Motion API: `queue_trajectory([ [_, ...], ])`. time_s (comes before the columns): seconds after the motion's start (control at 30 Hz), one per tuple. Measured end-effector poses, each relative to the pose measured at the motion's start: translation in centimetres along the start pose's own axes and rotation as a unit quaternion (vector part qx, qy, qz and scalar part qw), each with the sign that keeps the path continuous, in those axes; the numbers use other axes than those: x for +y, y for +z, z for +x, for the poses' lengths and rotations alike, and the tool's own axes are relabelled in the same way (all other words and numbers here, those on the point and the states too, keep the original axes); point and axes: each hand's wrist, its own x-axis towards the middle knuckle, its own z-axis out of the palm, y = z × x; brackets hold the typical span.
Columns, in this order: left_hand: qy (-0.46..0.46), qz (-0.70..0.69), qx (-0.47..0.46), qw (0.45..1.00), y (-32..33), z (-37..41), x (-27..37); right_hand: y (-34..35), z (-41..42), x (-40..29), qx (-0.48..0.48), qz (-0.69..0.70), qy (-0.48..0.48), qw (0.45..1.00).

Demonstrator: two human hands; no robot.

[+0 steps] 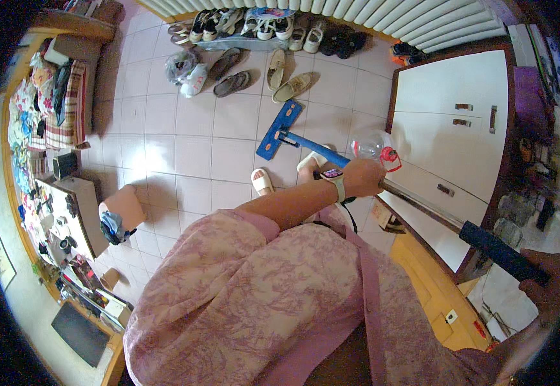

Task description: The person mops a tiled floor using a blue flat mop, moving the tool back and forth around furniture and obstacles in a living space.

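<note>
A flat mop with a blue rectangular head reaches diagonally across my front. My left hand, with a smartwatch on its wrist, is closed around the middle of the mop pole. At the far right my right hand grips the dark foam handle at the pole's upper end. The mop head is over the tiled floor, ahead of my feet in white slippers; whether it touches the tiles I cannot tell. Just beyond my left hand stands a clear plastic jug with a red cap and handle.
A pair of beige shoes, dark slippers and plastic bags lie ahead. Behind them is a shoe row below a white radiator-like ribbed panel. A white cabinet borders the right; a pink stool and a table stand left.
</note>
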Motion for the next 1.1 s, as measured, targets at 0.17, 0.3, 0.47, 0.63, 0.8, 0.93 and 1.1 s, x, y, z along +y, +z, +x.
queue_trajectory([
  [0.17,0.0,0.04,0.002,0.999,0.2,-5.3,-2.4,1.9,-3.5,-5.9,-0.028,0.051,-0.008,0.998],
  [0.3,0.03,0.012,0.015,0.999,-0.7,-9.9,-5.1,5.5,-4.7,-7.8,0.054,-0.015,-0.128,0.99],
  [0.47,-0.049,0.069,0.027,0.996,-4.2,-15.5,-5.4,8.9,-4.9,-12.4,0.123,-0.045,-0.228,0.965],
  [0.63,-0.139,0.076,0.039,0.987,-7.9,-20.9,-7.9,10.2,-1.8,-17.7,0.047,0.065,-0.216,0.973],
  [0.8,-0.162,0.094,0.119,0.975,-7.5,-25.4,-15.8,14.2,1.8,-21.8,0.055,0.085,-0.267,0.958],
  [0.93,-0.258,0.208,0.105,0.938,-7.2,-28.6,-23.0,21.8,7.9,-23.3,0.014,0.087,-0.282,0.955],
  [1.1,-0.356,0.255,0.064,0.897,-8.6,-28.0,-23.1,24.3,13.2,-22.3,-0.022,0.139,-0.327,0.935],
])
